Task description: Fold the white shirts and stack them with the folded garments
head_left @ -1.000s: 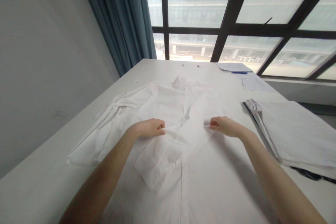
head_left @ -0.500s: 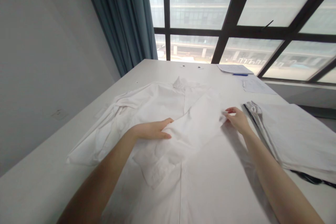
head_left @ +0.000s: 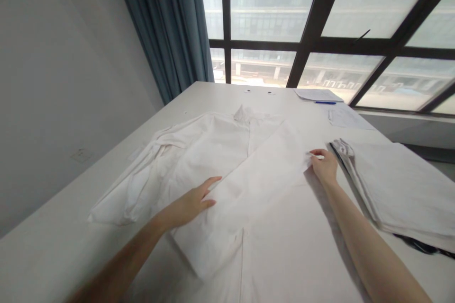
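Note:
A white shirt lies spread on the table, its collar toward the window. One sleeve is laid slantwise across the front, its cuff end toward the lower left. My left hand rests at the left edge of this sleeve, thumb and fingers apart. With fingertips pinched together, my right hand holds a bit of the shirt at its right side edge. The other sleeve lies bent out to the left, creased.
To the right lies a stack of folded white cloth with something black beneath it. Papers and a blue pen are at the table's far right. A blue curtain and window stand behind the table.
My left hand has moved down and left along the sleeve, which now lies flatter and smoother, its end lower. My right hand has shifted slightly right with the pinched edge.

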A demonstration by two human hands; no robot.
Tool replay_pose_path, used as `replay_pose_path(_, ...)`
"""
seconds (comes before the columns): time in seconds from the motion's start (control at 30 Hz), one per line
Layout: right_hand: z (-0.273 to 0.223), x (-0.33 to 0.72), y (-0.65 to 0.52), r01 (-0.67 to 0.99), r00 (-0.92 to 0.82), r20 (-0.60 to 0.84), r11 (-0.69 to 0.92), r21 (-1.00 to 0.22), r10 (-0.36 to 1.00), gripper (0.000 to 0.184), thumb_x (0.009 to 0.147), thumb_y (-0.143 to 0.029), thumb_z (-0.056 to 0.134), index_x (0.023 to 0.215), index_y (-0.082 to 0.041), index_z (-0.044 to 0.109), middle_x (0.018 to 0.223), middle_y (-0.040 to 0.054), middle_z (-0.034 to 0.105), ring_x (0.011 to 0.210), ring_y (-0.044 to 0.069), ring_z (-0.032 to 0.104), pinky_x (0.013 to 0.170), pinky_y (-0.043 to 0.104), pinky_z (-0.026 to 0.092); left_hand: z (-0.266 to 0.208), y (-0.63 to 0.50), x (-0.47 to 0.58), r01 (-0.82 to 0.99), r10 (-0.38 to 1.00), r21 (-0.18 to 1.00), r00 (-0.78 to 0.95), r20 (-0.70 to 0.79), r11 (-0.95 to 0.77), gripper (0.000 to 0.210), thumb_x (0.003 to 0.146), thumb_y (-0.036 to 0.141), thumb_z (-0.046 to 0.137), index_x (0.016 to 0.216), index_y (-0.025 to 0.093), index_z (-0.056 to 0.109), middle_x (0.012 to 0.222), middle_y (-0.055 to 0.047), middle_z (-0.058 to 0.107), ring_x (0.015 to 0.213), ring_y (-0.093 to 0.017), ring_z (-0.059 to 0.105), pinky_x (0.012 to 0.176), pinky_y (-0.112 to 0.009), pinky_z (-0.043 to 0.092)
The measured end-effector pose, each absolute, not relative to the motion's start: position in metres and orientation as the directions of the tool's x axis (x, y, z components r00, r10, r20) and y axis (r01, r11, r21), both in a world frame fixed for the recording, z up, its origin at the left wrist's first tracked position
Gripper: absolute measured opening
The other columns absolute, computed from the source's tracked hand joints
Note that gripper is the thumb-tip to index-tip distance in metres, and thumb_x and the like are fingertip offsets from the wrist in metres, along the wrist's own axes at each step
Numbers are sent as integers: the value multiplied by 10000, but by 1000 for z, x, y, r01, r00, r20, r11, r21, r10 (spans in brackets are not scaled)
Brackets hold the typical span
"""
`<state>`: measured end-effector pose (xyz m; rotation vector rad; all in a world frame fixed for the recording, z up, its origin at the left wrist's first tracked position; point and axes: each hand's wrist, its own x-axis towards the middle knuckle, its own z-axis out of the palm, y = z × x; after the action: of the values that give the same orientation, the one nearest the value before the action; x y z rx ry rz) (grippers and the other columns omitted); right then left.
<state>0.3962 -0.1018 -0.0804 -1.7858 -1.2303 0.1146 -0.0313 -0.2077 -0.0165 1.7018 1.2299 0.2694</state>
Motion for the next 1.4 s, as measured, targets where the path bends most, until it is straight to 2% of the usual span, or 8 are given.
replay_pose_path(0.17,-68,377,-104,783,349,490,40,-621,799,243,756,-249,478,906,-182,658,995,97,576,770,196,547,839,404,451,-36,-216,-26,798,938,543,342,-51,-261,497,895,179,469,1385,254,438,1224,-85,617,1147,-241,586,977,-398,468)
replay_pose_path(0.3,-64,343,-107,760,-28,493,339,-555,869,237,857,-265,454,980,-200,647,1042,97,606,899,204,614,833,357,504,-44,-226,-7,820,847,243,450,283,-518,286,920,142,469,1160,212,609,1157,-102,611,1107,-243,572,959,-416,484)
replay_pose_path(0.4,-69,316,-114,691,-363,404,533,-488,840,268,917,-284,441,1094,-218,631,1201,109,615,1109,218,599,961,375,482,-47,-239,8,660,683,181,682,261,-729,280,915,211,553,1191,221,595,1294,-96,580,1241,-258,511,1039,-433,436)
replay_pose_path(0.53,-79,298,-123,724,-515,276,584,-368,812,380,952,-327,439,1289,-206,565,1426,118,518,1358,252,426,1098,442,374,-46,-252,14,572,589,167,805,75,-803,603,892,302,615,1445,282,377,1534,-95,380,1415,-304,336,1112,-528,338)
replay_pose_path(0.7,-86,308,-121,871,-394,203,435,-228,896,463,982,-386,380,1410,-234,473,1521,76,418,1418,274,337,1103,496,342,-47,-255,11,579,599,224,800,28,-784,589,899,304,578,1444,249,363,1565,-85,330,1453,-284,268,1156,-520,263)
replay_pose_path(0.93,-91,335,-111,970,-138,242,181,-165,960,444,974,-358,384,1371,-207,511,1484,102,468,1371,275,409,1096,502,332,-59,-257,15,626,669,256,732,131,-736,182,838,237,576,1010,178,588,1429,-87,513,1415,-274,334,1169,-464,261)
replay_pose_path(1.2,-94,371,-103,938,220,378,-89,-335,899,395,912,-259,419,1265,-181,578,1351,141,578,1263,276,500,1026,493,371,-52,-255,12,560,633,322,749,199,-764,78,842,144,523,858,193,581,1360,-51,565,1388,-230,375,1178,-435,230)
replay_pose_path(1.4,-100,393,-96,892,335,401,-150,-426,853,390,868,-285,409,1139,-154,657,1080,156,686,983,293,609,860,452,455,-38,-236,14,610,702,390,694,158,-690,144,923,200,488,857,205,617,1305,-71,589,1281,-215,482,1092,-410,364)
